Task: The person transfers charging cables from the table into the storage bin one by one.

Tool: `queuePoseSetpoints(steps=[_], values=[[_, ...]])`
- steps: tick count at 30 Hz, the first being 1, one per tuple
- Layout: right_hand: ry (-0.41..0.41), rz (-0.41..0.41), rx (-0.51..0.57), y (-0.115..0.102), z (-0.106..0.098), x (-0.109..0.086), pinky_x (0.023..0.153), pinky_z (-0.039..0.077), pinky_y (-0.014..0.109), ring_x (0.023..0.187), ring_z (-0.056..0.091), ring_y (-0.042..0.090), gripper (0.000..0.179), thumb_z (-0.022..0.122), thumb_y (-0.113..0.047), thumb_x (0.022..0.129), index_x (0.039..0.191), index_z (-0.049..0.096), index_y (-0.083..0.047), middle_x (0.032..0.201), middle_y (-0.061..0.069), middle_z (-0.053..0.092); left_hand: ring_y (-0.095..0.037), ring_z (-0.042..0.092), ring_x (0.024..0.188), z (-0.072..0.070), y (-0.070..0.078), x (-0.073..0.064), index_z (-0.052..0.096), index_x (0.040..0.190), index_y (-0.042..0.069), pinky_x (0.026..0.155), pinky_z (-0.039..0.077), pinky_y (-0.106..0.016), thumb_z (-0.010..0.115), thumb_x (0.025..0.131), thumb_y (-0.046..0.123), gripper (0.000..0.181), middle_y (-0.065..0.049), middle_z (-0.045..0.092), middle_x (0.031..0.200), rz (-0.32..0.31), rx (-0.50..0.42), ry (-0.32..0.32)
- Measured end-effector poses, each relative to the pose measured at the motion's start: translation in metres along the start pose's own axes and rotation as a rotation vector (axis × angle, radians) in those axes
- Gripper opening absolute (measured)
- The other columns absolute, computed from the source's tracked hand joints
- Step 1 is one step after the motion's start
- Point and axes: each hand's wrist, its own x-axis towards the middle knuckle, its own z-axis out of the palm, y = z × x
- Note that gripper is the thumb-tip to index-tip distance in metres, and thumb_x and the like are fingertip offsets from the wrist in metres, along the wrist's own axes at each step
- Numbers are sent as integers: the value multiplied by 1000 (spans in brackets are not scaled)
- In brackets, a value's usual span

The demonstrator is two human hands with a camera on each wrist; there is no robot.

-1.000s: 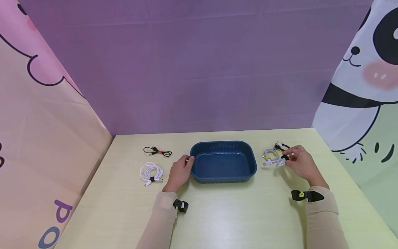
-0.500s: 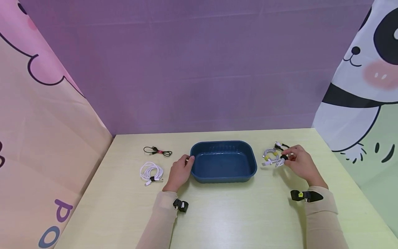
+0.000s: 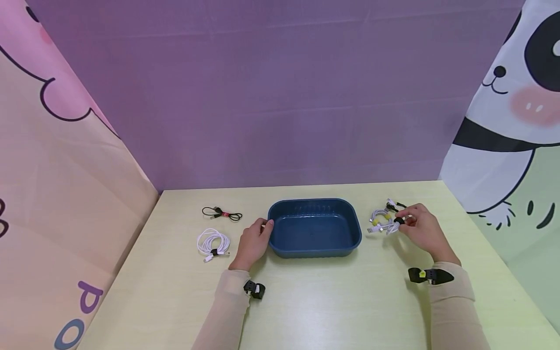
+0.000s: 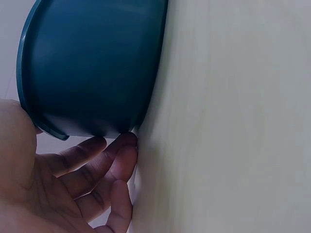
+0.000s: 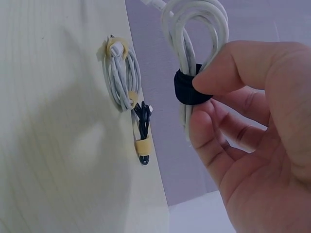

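Observation:
My left hand [image 3: 253,242] grips the left end of a dark blue rectangular plastic basin [image 3: 315,253], thumb over its rim. Several fingertips [image 4: 127,141] meet the outer wall in the left wrist view. My right hand [image 3: 425,233] pinches a coiled white charging cable [image 5: 182,34] at its black strap [image 5: 190,88], between thumb and fingers. The coil is raised over the table, its white plug pointing left. Behind it on the table lie a pale cable [image 5: 118,77] with yellow ties and a small black cable [image 5: 142,121] with a yellow tie.
Left of the basin lie a black cable [image 3: 221,213] with a red tie and a coiled white cable [image 3: 213,241] with a black strap. The pale table [image 3: 323,301] is bounded by a purple backdrop [image 3: 280,107] and printed side panels.
My right hand has shifted very slightly left with the white cable in its grip. The left hand and the basin have stayed in place.

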Motion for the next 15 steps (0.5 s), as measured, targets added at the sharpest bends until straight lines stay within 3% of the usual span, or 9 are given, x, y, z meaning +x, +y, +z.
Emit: queuePoseSetpoints(steps=[15], values=[[37, -8, 39, -2, 2, 2, 67, 44, 21, 82, 54, 16, 26, 69, 3, 85, 111, 71, 4, 115, 17, 54, -24, 62, 85, 1, -2, 1, 67, 121, 8, 77, 48, -38, 46, 108, 42, 42, -8, 70, 94, 9, -5, 10]])
